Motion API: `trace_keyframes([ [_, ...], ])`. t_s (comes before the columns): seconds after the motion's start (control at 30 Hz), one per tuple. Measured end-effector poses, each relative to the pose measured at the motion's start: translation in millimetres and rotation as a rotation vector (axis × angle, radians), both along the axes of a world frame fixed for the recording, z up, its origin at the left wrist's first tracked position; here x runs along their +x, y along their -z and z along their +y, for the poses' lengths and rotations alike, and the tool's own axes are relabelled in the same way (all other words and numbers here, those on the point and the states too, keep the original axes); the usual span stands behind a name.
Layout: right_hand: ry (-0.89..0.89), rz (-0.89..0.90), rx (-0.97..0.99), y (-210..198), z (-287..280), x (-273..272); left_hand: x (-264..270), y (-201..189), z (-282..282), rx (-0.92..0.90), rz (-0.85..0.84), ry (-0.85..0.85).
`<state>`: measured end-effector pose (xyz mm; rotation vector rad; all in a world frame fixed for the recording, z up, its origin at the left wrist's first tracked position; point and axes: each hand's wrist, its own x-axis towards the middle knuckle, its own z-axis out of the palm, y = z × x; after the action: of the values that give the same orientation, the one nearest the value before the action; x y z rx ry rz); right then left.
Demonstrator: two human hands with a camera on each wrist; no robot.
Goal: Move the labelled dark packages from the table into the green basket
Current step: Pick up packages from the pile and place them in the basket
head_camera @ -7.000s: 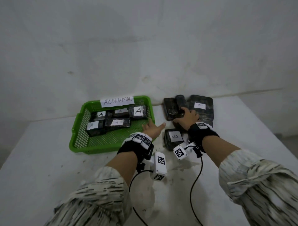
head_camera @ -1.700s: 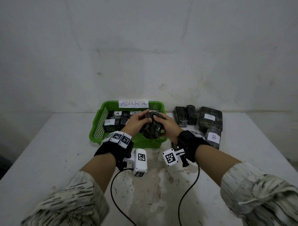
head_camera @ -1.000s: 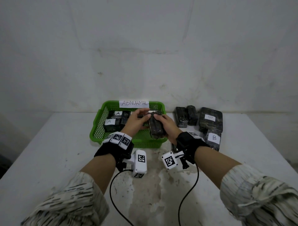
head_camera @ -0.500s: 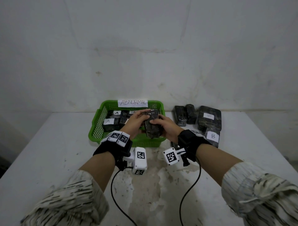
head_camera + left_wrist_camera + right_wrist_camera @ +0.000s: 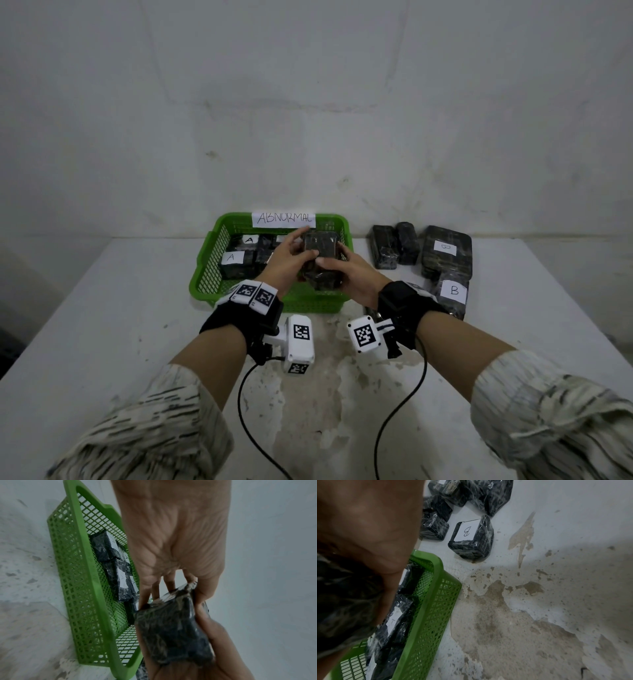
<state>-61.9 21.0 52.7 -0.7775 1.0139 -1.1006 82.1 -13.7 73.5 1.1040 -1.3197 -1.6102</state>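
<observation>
Counter, white, stained near the middle. Far left on it: green basket, paper tag reading ABNORMAL on its back rim, dark packages marked A already lying inside along its left and back.

Left hand and right hand both over the basket's right half, sharing one held package. Left grip: fingers curled over the far edge, thumb on the near face, clamped on it. Right grip: thumb across the top face, fingers wrapped under, also clamped. The left wrist view shows the held package raised above the basket floor, tilted, not touching the mesh. No label visible on it from any view.

Handling, my guess: dark block in clear crinkled wrap, so stiff core, slick skin, loose film at the ends. Looks moderately heavy for its size. Take hold across the flat faces or the short ends, not by the film.

Right of the basket, on the counter: two narrow unlabelled packages, then a large flat package with a faint label, and a small package marked B just in front of it, nearest the right wrist.
</observation>
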Motion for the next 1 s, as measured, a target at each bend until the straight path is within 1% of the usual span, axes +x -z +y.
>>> trace_keyframes([
  [0.07,0.045,-0.034,0.026,1,-3,0,3,5,-5,-0.09,-0.136,-0.067],
  [0.13,0.14,-0.08,0.055,1,-6,0,6,11,-8,-0.17,-0.255,-0.115],
  [0.17,0.185,-0.085,0.057,1,-7,-1,8,13,-10,-0.195,-0.29,-0.127],
  [0.2,0.223,-0.054,0.047,2,-8,-2,9,12,-10,-0.19,-0.297,-0.133],
  [0.23,0.25,-0.024,0.039,2,-8,-4,10,11,-10,-0.152,-0.266,-0.138],
  [0.33,0.291,0.018,0.033,3,-6,-10,8,6,-10,0.067,-0.138,-0.11],
  [0.43,0.247,0.041,0.037,-1,-4,-8,4,-2,-4,0.215,-0.049,-0.045],
  [0.5,0.202,0.057,0.032,-5,-2,-6,1,-5,0,0.224,0.039,0.017],
  [0.57,0.166,0.084,0.028,-7,-1,-5,-1,-6,2,0.236,0.088,0.067],
  [0.63,0.107,0.09,0.025,-8,0,-3,-3,-5,-1,0.237,0.095,0.041],
  [0.73,0.038,0.017,0.044,-8,2,2,-4,-6,-2,0.242,0.062,0.009],
  [0.83,0.052,0.031,0.025,-8,1,6,-3,-4,-3,0.241,0.042,-0.004],
  [0.9,0.091,0.094,0.018,-7,-1,5,-2,-3,-3,0.259,0.053,-0.002],
  [1.0,0.13,0.159,0.0,-9,-2,4,-1,-4,0,0.227,0.058,0.055],
])
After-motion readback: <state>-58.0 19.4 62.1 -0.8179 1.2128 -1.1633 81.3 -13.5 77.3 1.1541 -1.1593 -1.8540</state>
